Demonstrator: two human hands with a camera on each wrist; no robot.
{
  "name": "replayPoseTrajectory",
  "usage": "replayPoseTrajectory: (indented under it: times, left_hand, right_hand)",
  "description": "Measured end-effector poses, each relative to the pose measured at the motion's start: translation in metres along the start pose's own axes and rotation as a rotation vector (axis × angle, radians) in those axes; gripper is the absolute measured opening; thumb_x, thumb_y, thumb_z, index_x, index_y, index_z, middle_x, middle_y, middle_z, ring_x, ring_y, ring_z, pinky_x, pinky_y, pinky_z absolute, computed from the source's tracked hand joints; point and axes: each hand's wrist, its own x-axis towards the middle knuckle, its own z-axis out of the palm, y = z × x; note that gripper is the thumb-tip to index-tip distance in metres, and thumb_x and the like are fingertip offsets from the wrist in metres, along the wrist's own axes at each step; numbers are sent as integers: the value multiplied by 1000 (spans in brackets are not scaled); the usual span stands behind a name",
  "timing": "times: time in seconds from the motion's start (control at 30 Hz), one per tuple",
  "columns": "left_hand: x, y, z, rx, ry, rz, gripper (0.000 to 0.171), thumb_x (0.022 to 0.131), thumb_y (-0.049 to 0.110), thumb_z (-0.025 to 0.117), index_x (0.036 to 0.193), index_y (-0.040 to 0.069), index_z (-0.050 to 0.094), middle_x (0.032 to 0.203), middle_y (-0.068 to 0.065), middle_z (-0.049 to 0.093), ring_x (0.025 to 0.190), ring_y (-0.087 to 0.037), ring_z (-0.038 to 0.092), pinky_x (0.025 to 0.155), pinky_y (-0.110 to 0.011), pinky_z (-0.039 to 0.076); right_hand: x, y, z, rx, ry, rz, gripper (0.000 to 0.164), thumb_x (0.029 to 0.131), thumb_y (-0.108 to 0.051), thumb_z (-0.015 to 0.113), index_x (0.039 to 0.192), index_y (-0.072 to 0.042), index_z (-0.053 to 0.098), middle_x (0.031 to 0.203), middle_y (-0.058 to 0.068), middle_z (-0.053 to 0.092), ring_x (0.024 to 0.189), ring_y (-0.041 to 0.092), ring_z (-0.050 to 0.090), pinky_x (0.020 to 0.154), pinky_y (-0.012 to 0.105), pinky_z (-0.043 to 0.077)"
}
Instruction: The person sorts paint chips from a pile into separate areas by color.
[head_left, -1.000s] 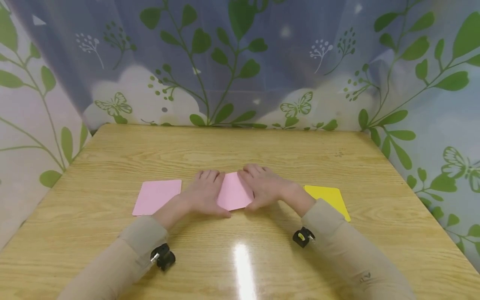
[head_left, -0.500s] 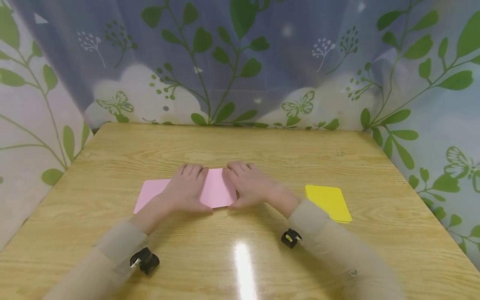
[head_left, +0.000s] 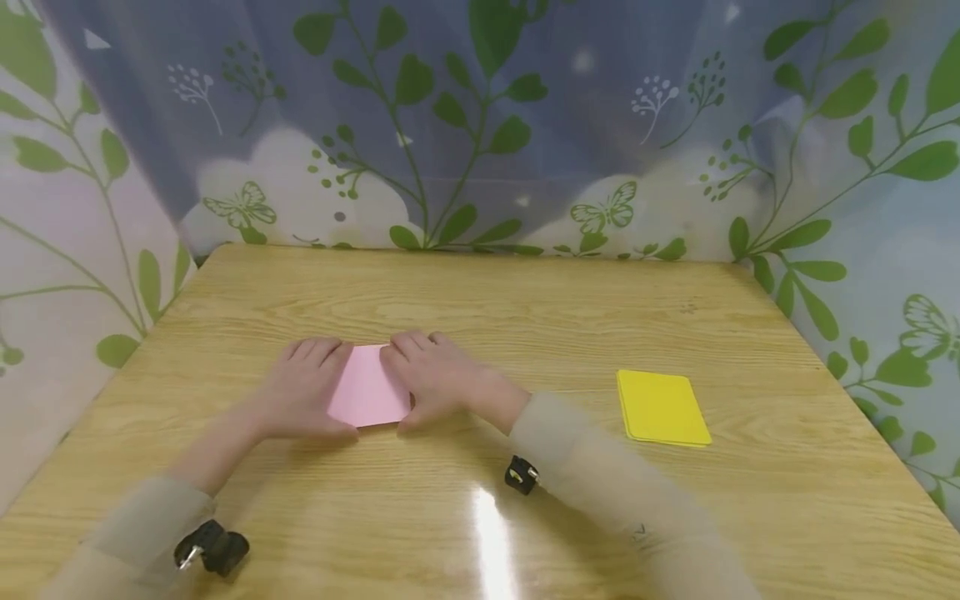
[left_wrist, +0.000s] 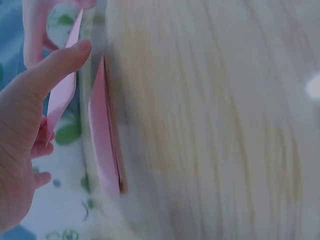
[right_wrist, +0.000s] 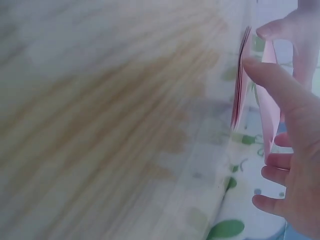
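A square pink card (head_left: 371, 387) is held level above the table, left of centre in the head view. My left hand (head_left: 300, 392) grips its left edge between thumb and fingers, and my right hand (head_left: 435, 379) grips the opposite edge. Both wrist views show the card apart from a stack of pink cards (left_wrist: 102, 135) that lies below it on the table. From the head view that stack is hidden by the held card and my hands. Layered edges of the pink stack show in the right wrist view.
A stack of yellow cards (head_left: 663, 407) lies on the right part of the wooden table (head_left: 487, 308). A leaf-patterned curtain (head_left: 420, 125) stands behind the table's far edge and along both sides. A bright light reflection falls near the front.
Both hands have moved left together with the pink card, from the middle of the table to over the pink stack. The yellow stack, partly covered by the right sleeve before, is now fully visible.
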Motion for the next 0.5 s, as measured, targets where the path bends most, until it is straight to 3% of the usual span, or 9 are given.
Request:
replayPoseTrajectory:
  times: [0.23,0.5]
  left_hand:
    - [-12,-19,-15,-97,-87,-57,110,61,57,76,136,-11,32,135,-28,36,125,-42,31,99,-60,25]
    - [-16,-31,-21,-54,-193,-91,101,63,47,77,134,-11,34,134,-31,37,122,-47,34,93,-65,29]
  right_hand:
    - [25,-15,-1,7,-10,14,87,72,-66,58,134,-12,32,130,5,36,123,20,33,96,38,33]
    - [50,-33,-4,19,-103,68,94,72,-69,58,140,-10,32,128,4,38,119,18,35,96,36,36]
